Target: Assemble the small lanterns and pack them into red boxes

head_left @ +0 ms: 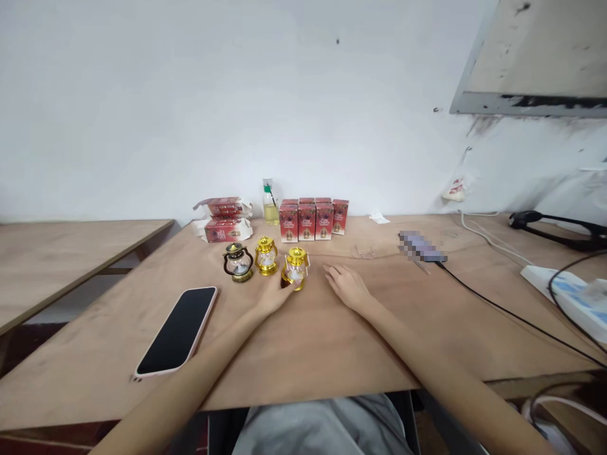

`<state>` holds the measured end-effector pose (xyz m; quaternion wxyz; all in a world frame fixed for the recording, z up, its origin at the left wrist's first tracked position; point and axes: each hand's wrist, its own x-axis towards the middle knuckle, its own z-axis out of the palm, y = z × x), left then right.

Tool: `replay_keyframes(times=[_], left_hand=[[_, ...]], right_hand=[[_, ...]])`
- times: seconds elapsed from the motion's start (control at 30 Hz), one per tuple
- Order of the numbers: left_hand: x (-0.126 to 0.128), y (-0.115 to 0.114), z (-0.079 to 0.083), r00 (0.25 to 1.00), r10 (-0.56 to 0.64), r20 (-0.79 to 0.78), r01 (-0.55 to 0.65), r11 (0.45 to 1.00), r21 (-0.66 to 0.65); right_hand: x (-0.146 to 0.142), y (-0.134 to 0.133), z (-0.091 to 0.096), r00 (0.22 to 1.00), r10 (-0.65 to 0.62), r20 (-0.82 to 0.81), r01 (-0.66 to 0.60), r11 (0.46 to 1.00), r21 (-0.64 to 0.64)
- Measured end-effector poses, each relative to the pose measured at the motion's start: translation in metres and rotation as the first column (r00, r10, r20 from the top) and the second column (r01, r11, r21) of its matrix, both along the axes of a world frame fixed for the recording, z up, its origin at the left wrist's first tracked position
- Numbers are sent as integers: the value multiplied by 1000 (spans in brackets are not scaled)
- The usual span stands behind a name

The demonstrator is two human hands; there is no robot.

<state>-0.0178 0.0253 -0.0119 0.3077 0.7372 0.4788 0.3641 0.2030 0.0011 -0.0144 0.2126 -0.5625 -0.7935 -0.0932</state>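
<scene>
My left hand is closed round the lower part of a small gold lantern that stands upright on the table. Its fingers are partly hidden behind the base. To the left of it stand a second gold lantern and a dark bronze lantern, both upright with clear globes. My right hand lies on the wooden tabletop, fingers stretched out and holding nothing, a little right of the held lantern.
Behind the lanterns stand several red boxes, some opened boxes and a bottle of yellowish liquid. A black-screened phone lies front left. On the right are a cabled phone, a power strip and a black headset.
</scene>
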Motion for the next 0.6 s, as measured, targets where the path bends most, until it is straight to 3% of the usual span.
replay_keyframes(times=[0.13,0.23,0.3,0.4,0.6], left_hand=[[-1,-5,-2,949,-34,-314,94,980,178],[-2,-6,-5,885,-29,-466,163,954,250],[-3,-6,-6,845,-49,-533,211,946,247],[-4,-7,-6,828,-63,-558,238,939,247],[5,-27,4,811,-29,-585,188,959,212]], right_hand=[[-6,-9,-1,977,146,-157,-86,937,338],[-9,-16,1,933,319,-170,-208,858,469],[-10,-20,5,907,399,-136,-291,826,483],[-11,-23,8,908,406,-102,-331,846,418],[-9,-23,3,942,298,-158,-216,893,395]])
